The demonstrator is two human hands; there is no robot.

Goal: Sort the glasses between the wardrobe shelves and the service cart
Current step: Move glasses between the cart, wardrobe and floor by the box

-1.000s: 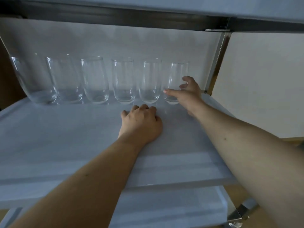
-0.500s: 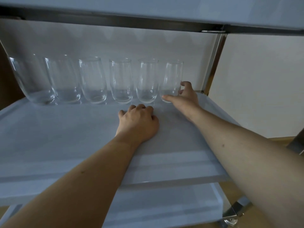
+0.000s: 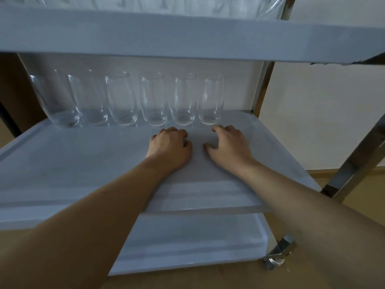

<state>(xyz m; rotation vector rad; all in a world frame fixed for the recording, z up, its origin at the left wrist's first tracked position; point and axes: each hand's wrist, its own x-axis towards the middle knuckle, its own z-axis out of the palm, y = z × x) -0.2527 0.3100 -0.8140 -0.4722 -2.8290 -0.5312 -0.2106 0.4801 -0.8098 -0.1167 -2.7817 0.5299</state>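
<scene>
— Where are the glasses?

— Six clear glasses (image 3: 133, 99) stand upright in a row along the far edge of the cart's middle shelf (image 3: 62, 163), side by side and close together, from far left to right of centre. The rightmost glass (image 3: 210, 101) stands just left of the cart's metal post (image 3: 263, 86).

— And the hands?

— Both lie on that shelf, just near of the row. The left hand (image 3: 169, 148) rests knuckles up, its fingers (image 3: 173, 131) curled under, holding nothing; the knuckles sit just short of the fifth glass (image 3: 184, 101) without touching it. The right hand (image 3: 229, 146) rests palm down beside it, its fingers (image 3: 224, 129) loosely bent and spread, thumb out to the left, gripping nothing. Its fingertips lie just near of the rightmost glass's base; I cannot tell whether they touch it.

— Anything else on the cart?

— The top shelf (image 3: 187, 34) crosses above, with blurred glassware (image 3: 270, 7) on it at the top edge. A lower shelf (image 3: 187, 243) shows beneath, with a caster (image 3: 275, 260) at its near right corner on the brown floor (image 3: 208, 278).
</scene>
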